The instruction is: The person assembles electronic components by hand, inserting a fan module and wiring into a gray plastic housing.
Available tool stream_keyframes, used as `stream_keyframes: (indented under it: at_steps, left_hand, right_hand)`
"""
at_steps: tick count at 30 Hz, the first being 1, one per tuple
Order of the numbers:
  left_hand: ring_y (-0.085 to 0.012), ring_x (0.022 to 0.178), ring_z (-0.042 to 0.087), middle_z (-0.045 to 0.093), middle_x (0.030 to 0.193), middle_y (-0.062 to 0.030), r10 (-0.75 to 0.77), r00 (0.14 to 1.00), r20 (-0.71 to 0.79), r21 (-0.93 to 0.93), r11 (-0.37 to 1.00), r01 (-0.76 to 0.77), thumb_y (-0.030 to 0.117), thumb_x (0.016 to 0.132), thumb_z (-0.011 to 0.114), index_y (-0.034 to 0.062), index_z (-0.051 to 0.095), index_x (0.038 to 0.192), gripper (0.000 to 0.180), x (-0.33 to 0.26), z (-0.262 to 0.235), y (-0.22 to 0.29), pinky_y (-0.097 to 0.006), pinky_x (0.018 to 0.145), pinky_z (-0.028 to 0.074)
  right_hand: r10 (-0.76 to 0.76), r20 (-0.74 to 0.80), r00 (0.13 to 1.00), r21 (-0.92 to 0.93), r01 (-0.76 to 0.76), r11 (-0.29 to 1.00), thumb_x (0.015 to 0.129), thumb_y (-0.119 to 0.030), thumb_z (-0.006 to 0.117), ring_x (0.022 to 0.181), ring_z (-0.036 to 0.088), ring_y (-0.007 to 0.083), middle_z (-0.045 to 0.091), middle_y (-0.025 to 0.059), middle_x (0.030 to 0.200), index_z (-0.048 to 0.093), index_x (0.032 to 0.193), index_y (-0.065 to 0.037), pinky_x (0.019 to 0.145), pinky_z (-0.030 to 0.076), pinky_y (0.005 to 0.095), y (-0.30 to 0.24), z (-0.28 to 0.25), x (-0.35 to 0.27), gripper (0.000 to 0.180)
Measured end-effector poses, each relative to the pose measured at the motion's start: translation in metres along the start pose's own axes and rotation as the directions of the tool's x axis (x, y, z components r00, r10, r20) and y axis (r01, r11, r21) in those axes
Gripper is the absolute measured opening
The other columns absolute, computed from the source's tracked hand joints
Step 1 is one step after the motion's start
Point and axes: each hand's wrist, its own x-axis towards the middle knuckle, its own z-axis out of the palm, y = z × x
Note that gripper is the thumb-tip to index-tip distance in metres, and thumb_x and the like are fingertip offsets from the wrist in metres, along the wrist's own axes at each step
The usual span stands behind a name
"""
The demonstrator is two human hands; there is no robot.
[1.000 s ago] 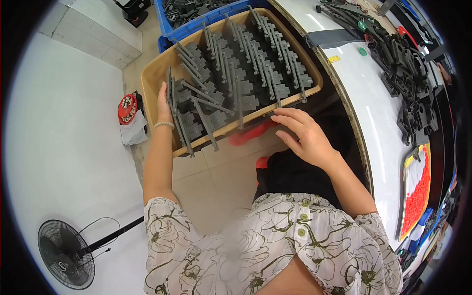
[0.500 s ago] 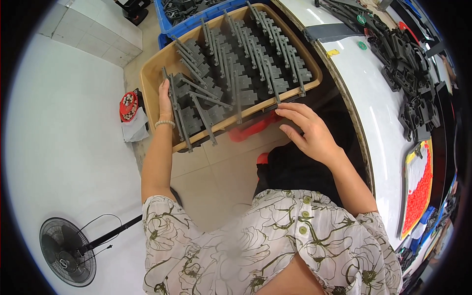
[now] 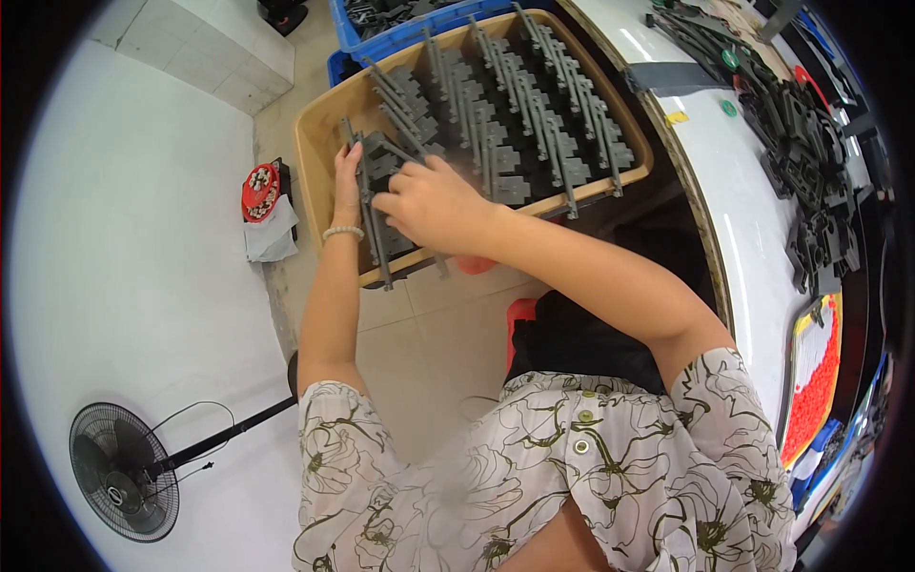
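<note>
A tan plastic bin [image 3: 315,181] holds rows of dark grey moulded plastic parts [image 3: 515,181], each with a long thin bar and flat stepped plates. At the bin's left end my left hand [image 3: 349,191], a beaded bracelet on its wrist, is closed on the bar of the leftmost part [image 3: 372,224]. My right hand [image 3: 434,202] reaches across to the front left of the bin, its fingers curled over another grey part. That part's blurred lower end [image 3: 440,267] shows below the hand; its middle is hidden beneath the fingers.
A blue crate [image 3: 391,40] of dark parts stands behind the bin. To the right, a white table [image 3: 710,181] carries a pile of black parts [image 3: 810,181] and a tray of small red pieces [image 3: 810,396]. A fan [image 3: 124,472] and a red round container [image 3: 259,191] are at left.
My right hand has moved left from the bin's front edge onto the parts near my left hand, and its fingers have closed. My left hand stays on the leftmost part; the whole view has shifted slightly.
</note>
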Motion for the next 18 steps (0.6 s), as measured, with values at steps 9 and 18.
stream_keyframes:
  at_steps: [9,18]
  left_hand:
    - [-0.0186,0.101,0.05,0.051,0.113,-0.0109,-0.105,0.994,0.017,-0.174,0.979,0.106,0.035,0.082,0.06,-0.0026,0.037,0.127,0.062,-0.006,0.006,0.012,-0.03,0.088,0.039]
    - [-0.0149,0.089,0.052,0.051,0.104,-0.0114,-0.029,0.997,-0.064,-0.176,0.984,0.018,0.024,0.078,0.064,-0.0033,0.041,0.115,0.051,-0.006,-0.005,0.01,-0.028,0.077,0.044]
  right_hand:
    - [0.162,0.232,0.959,-0.05,-0.154,0.987,0.077,-0.026,0.059,0.094,0.057,0.0255,0.065,0.0102,0.086,0.062,0.092,-0.01,0.083,0.035,0.0546,0.015,0.05,0.057,0.022]
    - [0.088,0.262,0.961,-0.045,-0.079,0.996,0.073,-0.018,0.058,0.092,0.057,0.0241,0.064,0.0062,0.083,0.065,0.089,-0.011,0.083,0.041,0.0478,0.015,0.036,0.056,0.018]
